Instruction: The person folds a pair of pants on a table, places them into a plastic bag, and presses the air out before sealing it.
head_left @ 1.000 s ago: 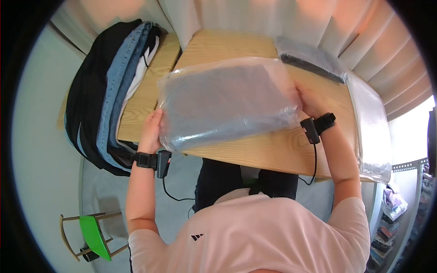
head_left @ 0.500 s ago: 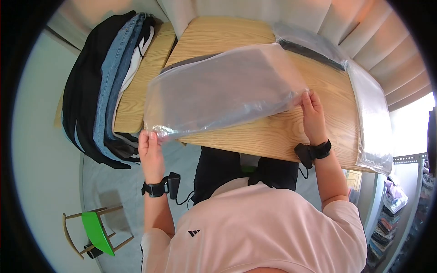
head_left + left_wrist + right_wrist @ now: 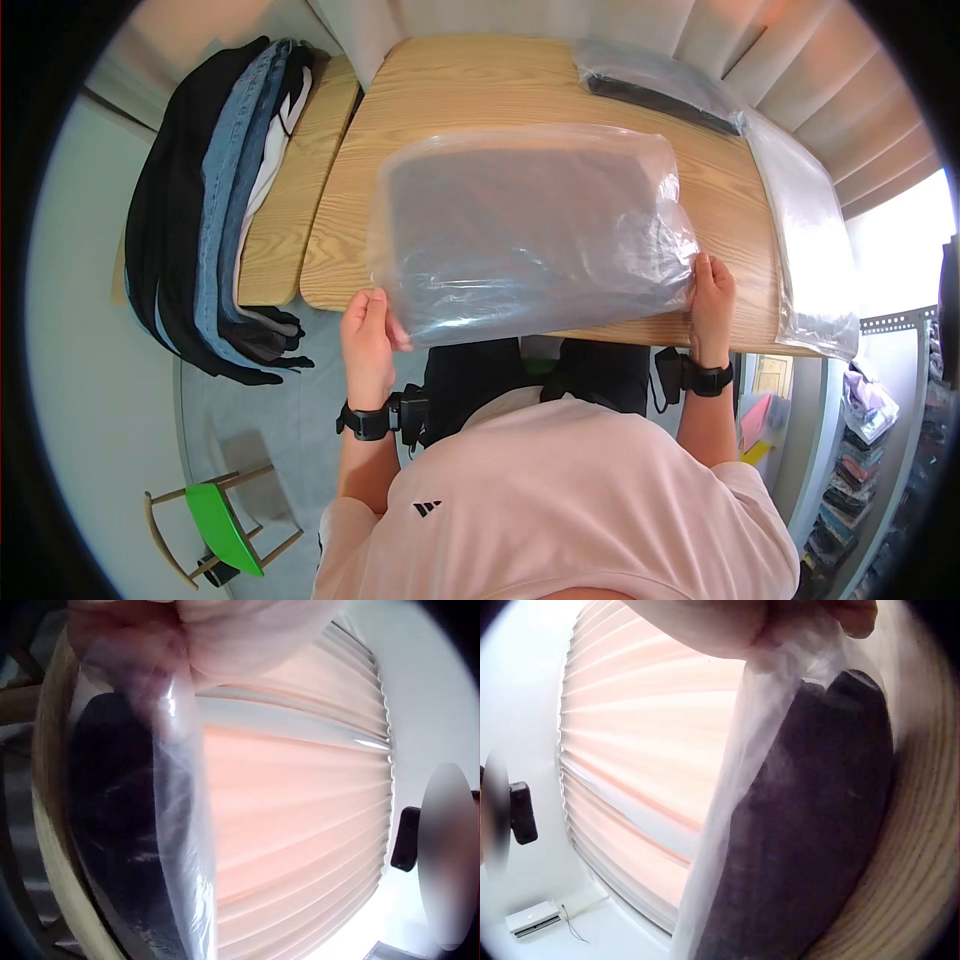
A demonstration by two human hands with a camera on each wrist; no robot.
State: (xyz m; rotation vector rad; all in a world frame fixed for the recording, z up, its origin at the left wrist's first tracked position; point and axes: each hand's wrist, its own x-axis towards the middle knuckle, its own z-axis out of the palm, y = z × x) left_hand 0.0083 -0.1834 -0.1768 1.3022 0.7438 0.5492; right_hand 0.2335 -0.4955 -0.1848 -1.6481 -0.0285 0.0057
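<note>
A clear plastic bag (image 3: pixel 640 160) with a dark folded garment (image 3: pixel 480 210) inside lies over the front part of the table. My left hand (image 3: pixel 368 345) pinches the bag's near left corner between thumb and fingers. At the near right corner, my right hand (image 3: pixel 712 305) grips the bunched plastic. In the left wrist view, the dark garment (image 3: pixel 112 817) shows through the film below the fingers. The right wrist view has crumpled plastic under the hand and the garment (image 3: pixel 810 802) close over the wood.
On the left, a pile of dark and denim clothes (image 3: pixel 215 200) lies on a side table (image 3: pixel 290 210). Bagged dark items (image 3: pixel 660 100) and clear plastic bags (image 3: pixel 800 230) line the table's back right and right edge. A green chair (image 3: pixel 222 525) stands on the floor at left.
The bag has shifted right and nearer my body, and the dark edge that stuck out behind it no longer shows. My left hand has moved right; my right hand has come slightly nearer.
</note>
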